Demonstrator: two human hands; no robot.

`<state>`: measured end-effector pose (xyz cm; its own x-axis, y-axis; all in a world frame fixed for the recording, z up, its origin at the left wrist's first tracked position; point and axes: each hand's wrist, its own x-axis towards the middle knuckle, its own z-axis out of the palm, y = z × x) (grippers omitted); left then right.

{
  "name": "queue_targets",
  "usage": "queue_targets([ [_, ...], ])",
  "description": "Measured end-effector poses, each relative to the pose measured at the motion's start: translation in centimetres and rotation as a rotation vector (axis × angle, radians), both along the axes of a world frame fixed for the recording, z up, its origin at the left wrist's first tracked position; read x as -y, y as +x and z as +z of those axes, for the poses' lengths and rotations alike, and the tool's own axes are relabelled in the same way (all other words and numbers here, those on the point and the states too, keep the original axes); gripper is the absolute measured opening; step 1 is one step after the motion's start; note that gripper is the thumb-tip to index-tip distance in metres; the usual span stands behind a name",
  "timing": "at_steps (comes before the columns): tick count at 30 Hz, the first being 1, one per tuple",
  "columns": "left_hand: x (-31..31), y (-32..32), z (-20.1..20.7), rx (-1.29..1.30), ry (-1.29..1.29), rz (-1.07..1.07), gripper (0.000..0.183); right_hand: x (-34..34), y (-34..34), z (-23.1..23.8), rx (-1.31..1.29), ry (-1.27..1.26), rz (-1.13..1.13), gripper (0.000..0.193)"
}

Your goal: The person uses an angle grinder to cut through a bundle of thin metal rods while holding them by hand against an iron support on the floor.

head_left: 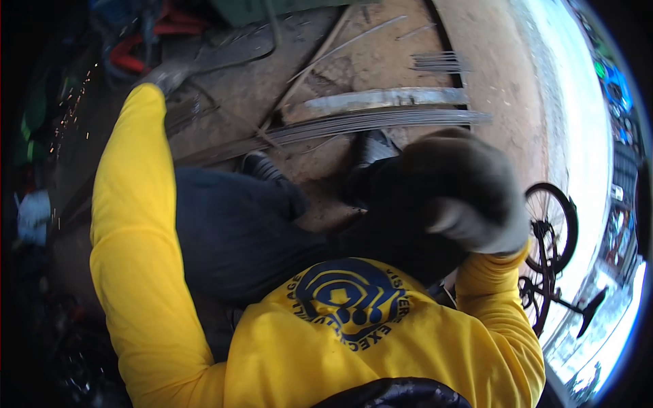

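Note:
My left hand, in a grey glove, is stretched far out to the upper left at the end of a yellow sleeve. It seems closed on a dark tool with a cable trailing away to the right. Orange sparks fly just left of that hand. My right hand, in a dark grey glove, is raised close to the camera with its fingers curled into a fist. Nothing shows inside it. A bundle of thin steel rods lies on the ground between the hands, above my shoes.
A flat metal bar lies just beyond the rods, with more short rods further back. A bicycle stands at the right by the bright road. Red and dark clutter fills the upper left. My dark trousers cover the middle.

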<state>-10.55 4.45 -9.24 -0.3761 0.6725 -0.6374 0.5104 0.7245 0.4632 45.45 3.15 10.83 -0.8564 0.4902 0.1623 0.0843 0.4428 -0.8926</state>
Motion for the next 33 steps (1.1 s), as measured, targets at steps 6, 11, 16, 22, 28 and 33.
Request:
queue_targets([
  [6,0.3,-5.6,-5.6,-0.026,-0.036,-0.003,0.033,2.0,-2.3,0.2,0.295,0.463,0.095,0.042],
  [11,-2.6,-5.1,-9.2,-0.149,-0.186,0.166,0.026,2.3,-0.8,-1.1,0.269,0.411,0.115,0.042],
  [16,-1.7,-8.1,-9.5,-0.22,-0.157,0.165,0.021,2.2,-0.5,-0.9,0.248,0.35,0.123,0.043],
  [22,0.1,-5.9,-6.8,0.072,0.002,0.136,0.025,1.7,-0.8,-0.5,0.265,0.386,0.129,0.042],
  [28,1.6,-3.9,-2.0,-0.311,0.061,-0.608,0.04,2.0,-2.3,1.6,0.338,0.379,0.164,0.045],
  [33,1.2,-2.1,-2.3,-0.382,0.006,-0.623,0.048,2.6,-2.6,1.4,0.242,0.437,0.13,0.045],
])
